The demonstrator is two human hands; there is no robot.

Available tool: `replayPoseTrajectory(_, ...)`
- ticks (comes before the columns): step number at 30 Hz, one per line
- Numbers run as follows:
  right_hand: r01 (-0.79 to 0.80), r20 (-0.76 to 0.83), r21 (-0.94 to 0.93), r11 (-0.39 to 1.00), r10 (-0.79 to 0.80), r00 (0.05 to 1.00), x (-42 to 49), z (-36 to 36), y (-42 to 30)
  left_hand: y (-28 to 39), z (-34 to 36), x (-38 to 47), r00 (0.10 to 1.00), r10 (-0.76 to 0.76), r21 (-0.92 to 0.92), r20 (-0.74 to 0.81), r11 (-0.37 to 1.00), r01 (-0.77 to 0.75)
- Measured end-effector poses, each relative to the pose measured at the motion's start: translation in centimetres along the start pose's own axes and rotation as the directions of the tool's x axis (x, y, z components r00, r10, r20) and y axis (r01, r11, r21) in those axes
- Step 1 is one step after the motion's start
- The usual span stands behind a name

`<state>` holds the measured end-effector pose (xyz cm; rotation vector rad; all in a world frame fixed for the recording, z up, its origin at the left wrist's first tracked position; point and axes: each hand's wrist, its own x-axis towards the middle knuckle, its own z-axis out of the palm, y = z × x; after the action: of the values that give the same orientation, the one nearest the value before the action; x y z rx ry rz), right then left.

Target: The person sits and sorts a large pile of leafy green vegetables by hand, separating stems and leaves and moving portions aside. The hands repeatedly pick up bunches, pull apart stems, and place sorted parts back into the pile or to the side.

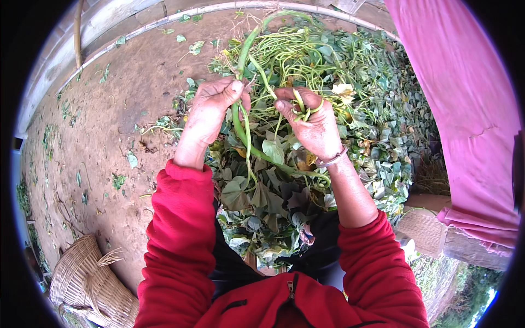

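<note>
My left hand [221, 96] pinches a thick green vine stem [247, 45] that has thin roots along it. The stem arches up and away, and its lower part curves down over the leaves toward my right wrist. Inside my right hand [309, 117] is a small bunch of short green stalks [302, 108], held in the curled fingers. A side stalk [263, 76] of the vine runs to my right thumb and forefinger. Below both hands lie heart-shaped green leaves [236, 194], some of them yellowed.
A large heap of leafy vines [369, 110] spreads ahead and to the right. Loose leaves dot the bare earth floor [123, 135]. At lower left a woven basket [92, 279] lies tipped. A pink cloth [463, 110] hangs at the right, above a wooden beam [471, 248].
</note>
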<state>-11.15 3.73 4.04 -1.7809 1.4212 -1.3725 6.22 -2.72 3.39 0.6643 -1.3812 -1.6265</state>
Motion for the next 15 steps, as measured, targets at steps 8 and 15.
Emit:
replayPoseTrajectory(8, 0.162, -0.065, -0.348, 0.923, -0.196, 0.978, 0.0, 0.1, -0.1, -0.4, 1.3, 0.3, 0.999, 0.043, 0.146, 0.028, 0.988, -0.046)
replayPoseTrajectory(15, -0.157, -0.135, 0.197, 0.968, 0.185, 0.973, -0.2, 0.1, -0.5, -0.7, 1.1, 0.3, 1.000, -0.012, 0.197, -0.011, 0.980, 0.014)
